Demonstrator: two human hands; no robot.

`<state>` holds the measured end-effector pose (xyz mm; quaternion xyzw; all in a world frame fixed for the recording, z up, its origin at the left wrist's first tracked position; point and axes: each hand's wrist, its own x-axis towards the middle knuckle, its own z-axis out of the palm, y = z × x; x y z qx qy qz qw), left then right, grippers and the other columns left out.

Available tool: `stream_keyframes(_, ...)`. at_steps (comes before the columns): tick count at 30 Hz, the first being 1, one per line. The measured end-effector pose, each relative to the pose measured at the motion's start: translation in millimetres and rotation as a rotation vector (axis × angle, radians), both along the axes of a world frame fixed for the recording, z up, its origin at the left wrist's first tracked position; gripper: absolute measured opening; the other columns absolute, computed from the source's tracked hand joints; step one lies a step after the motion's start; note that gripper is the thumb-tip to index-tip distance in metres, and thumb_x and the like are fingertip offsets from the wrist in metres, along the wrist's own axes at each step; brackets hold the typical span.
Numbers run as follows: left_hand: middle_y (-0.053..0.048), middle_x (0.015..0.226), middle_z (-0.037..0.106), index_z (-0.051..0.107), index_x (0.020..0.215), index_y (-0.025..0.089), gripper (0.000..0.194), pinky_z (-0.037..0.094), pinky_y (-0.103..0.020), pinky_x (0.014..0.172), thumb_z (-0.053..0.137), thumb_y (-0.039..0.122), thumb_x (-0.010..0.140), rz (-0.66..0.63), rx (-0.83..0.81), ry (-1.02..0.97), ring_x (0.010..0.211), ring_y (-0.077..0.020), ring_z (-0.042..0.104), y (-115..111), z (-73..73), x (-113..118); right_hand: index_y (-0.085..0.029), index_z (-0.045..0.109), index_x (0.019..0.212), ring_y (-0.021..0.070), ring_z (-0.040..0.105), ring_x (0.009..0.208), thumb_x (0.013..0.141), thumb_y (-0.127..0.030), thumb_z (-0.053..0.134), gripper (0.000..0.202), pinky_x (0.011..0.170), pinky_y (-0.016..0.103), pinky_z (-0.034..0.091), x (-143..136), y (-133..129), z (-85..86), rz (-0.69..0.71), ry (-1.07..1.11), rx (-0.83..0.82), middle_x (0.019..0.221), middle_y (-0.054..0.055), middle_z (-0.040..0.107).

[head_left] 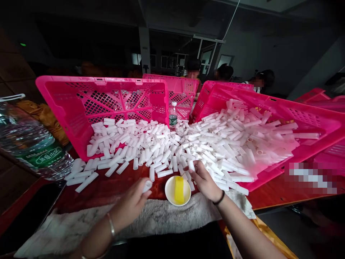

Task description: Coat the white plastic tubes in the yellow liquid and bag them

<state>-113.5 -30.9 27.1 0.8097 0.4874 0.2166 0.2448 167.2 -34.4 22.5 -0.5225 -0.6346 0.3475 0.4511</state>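
Observation:
My left hand (pixel 134 199) is closed round a short white tube (pixel 147 186), whose open end points up toward me. In my right hand (pixel 204 181) another white tube (pixel 191 166) is pinched between thumb and fingers, at the near edge of a large heap of tubes (pixel 161 144). Between the two hands sits a small white bowl (pixel 167 196). A yellow piece (pixel 179 189), perhaps sponge, lies across it; its kind I cannot make out. Under my forearms a grey-white towel (pixel 185 216) covers the front edge of the red table (pixel 107 187).
Two pink crates, one at left (pixel 61 108) and one at right (pixel 320 120), lie tipped with tubes spilling out. A big water bottle (pixel 40 151) stands at far left. A small bottle (pixel 173 117) stands between the crates. Several people are seated beyond.

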Motion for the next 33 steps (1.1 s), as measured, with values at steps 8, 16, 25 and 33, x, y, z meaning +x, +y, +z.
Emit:
stream_keyframes(8,-0.011,0.121,0.051,0.043,0.114,0.019,0.049,0.045,-0.041,0.093,0.063,0.036,0.072,-0.12,0.053,-0.065,0.112,-0.0267,0.05,5.8,-7.3,43.7,-0.021,0.043,0.075,0.0134,0.052,0.06,0.079,-0.021,0.051,0.008,0.059,0.024,0.039,15.1,35.9,25.3,-0.028,-0.381,-0.08,0.061,-0.004,0.055)
stream_keyframes(16,-0.003,0.092,0.056,0.057,0.1,0.02,0.029,0.05,-0.035,0.079,0.051,0.043,0.083,0.1,-0.155,-0.302,0.086,-0.0199,0.057,14.8,-6.1,1.2,-0.019,0.051,0.09,0.0132,0.054,0.065,0.076,-0.015,0.045,0.016,0.06,0.023,0.042,27.5,3.5,34.6,0.01,-0.509,0.026,0.073,-0.002,0.058)
stream_keyframes(25,-0.006,0.098,0.061,0.06,0.091,0.021,0.017,0.044,-0.043,0.088,0.054,0.03,0.077,0.039,-0.004,0.092,0.097,-0.0262,0.056,18.7,-7.4,-12.3,-0.013,0.069,0.086,0.0253,0.065,0.083,0.08,-0.015,0.051,0.019,0.067,0.03,0.047,-33.4,18.5,68.2,0.216,-1.324,-0.085,0.087,0.014,0.068)
stream_keyframes(33,-0.016,0.141,0.035,0.027,0.139,0.02,0.106,0.029,-0.049,0.108,0.082,0.039,0.05,-0.268,-0.126,-0.084,0.131,-0.0352,0.031,13.6,-14.4,65.2,-0.009,0.07,0.089,0.0281,0.065,0.085,0.079,-0.007,0.049,0.023,0.067,0.034,0.05,-64.5,22.8,87.1,0.376,-1.481,-0.111,0.092,0.017,0.068)
